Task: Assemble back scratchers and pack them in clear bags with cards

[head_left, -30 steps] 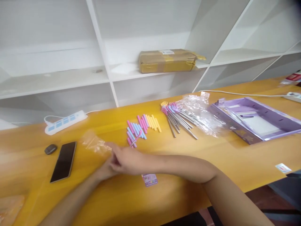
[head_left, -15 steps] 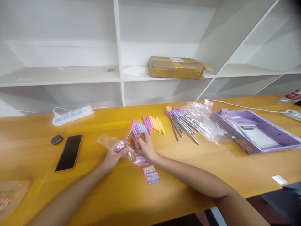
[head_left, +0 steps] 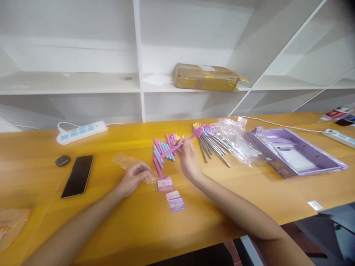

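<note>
My right hand (head_left: 188,159) is closed on a thin pink stick with a hand-shaped tip (head_left: 183,143), held above the yellow table between a row of pink, blue and yellow caps (head_left: 164,149) and a bunch of metal sticks (head_left: 212,142). My left hand (head_left: 134,177) rests on the table with its fingers pinched on a small clear plastic bag (head_left: 130,164). Small pink cards (head_left: 165,183) lie just right of it, and a second pair of cards (head_left: 175,201) lies nearer to me.
A black phone (head_left: 77,175) and a small dark case (head_left: 62,160) lie at the left, a white power strip (head_left: 81,132) behind them. Crumpled clear wrap (head_left: 238,140) and a purple box (head_left: 294,151) sit at the right. White shelves hold a brown parcel (head_left: 208,77).
My right hand has lifted the pink stick and carried it right, toward the bunch of metal sticks. My left hand stayed on the plastic bag, with the cards now lying free.
</note>
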The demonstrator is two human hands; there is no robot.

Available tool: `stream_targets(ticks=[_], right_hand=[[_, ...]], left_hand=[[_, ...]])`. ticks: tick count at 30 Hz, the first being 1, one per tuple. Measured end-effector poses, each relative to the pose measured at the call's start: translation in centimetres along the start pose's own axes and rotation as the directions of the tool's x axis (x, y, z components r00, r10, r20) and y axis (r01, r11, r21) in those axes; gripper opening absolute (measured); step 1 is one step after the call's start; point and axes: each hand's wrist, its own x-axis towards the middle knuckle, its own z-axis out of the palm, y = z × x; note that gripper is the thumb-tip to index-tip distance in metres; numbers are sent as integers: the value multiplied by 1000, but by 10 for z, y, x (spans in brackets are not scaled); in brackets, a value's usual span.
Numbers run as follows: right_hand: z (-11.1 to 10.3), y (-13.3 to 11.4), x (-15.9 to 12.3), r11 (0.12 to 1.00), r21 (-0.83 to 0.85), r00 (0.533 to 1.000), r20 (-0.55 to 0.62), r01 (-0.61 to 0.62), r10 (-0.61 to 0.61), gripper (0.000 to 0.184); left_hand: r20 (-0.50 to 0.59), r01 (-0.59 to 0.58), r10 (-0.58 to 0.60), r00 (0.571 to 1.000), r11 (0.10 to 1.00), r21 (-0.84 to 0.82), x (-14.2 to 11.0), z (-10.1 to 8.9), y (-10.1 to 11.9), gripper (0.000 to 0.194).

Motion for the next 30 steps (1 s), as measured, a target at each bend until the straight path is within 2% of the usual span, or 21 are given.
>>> stream_targets(ticks=[2,4,6,7,8,10,12,16,20,26,30], right_hand=[[-10,-12,-15,985,-149,996,12,89,-89,49],[-17,-14,-37,886,-393,959,229,246,-164,50],[-23,-8,-56,666,-574,848,499,477,-177,44],[-25,-3,-62,544,-610,787,594,575,-167,39],[-27,2,-67,438,-632,746,649,639,-152,36],[-32,12,-69,291,-660,716,681,692,-156,34],[-37,18,-67,220,-675,709,685,705,-168,36],[-44,23,-61,176,-724,745,650,667,-148,39],[-46,26,-57,163,-774,791,599,612,-126,43],[-51,27,-51,238,-803,836,540,546,-96,43],[-51,27,-51,274,-794,837,540,542,-91,40]], left_hand=[[-14,6,-6,1000,1000,-26,1,-1,-3,37],[-44,2,-4,999,999,-41,2,-1,-5,34],[-70,0,-4,998,999,-51,2,-1,-6,33],[-82,7,-13,997,997,-72,2,0,-5,33],[-97,18,-28,995,994,-104,1,1,-4,33],[-129,39,-63,990,983,-180,1,3,-1,34],[-162,45,-91,983,963,-266,1,4,3,35],[-207,56,-149,967,915,-400,3,3,6,36],[-233,80,-192,953,904,-419,5,1,5,36],[-199,76,-170,965,910,-407,6,3,9,34],[-202,112,-197,959,923,-367,5,3,8,36]])
